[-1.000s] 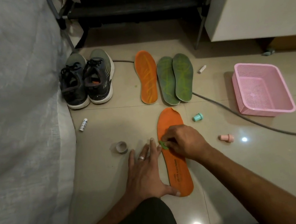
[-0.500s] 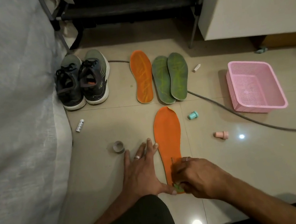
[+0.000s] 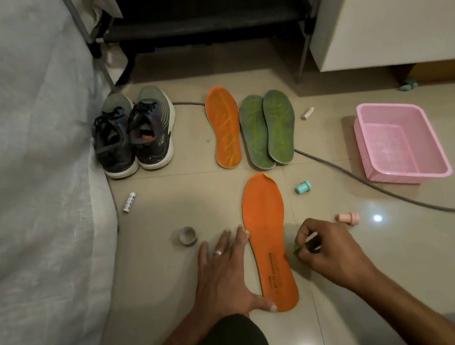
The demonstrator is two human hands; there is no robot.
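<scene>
An orange insole lies flat on the tiled floor in front of me, heel toward me. My left hand lies flat on the floor along its left edge, fingers straight, thumb touching the heel end. My right hand is at the insole's right edge, fingers curled round a small green-tipped object whose tip touches the edge. A second orange insole and two green insoles lie farther back.
A pair of dark running shoes stands by the white bed cover at left. A pink basket sits at right, with a grey cable in front. Small items lie about: a tape roll, teal cap, pink cap, white tube.
My right hand has moved from the insole's left edge, round the heel, to its right edge, still holding the green-tipped object. My left hand has stayed in place.
</scene>
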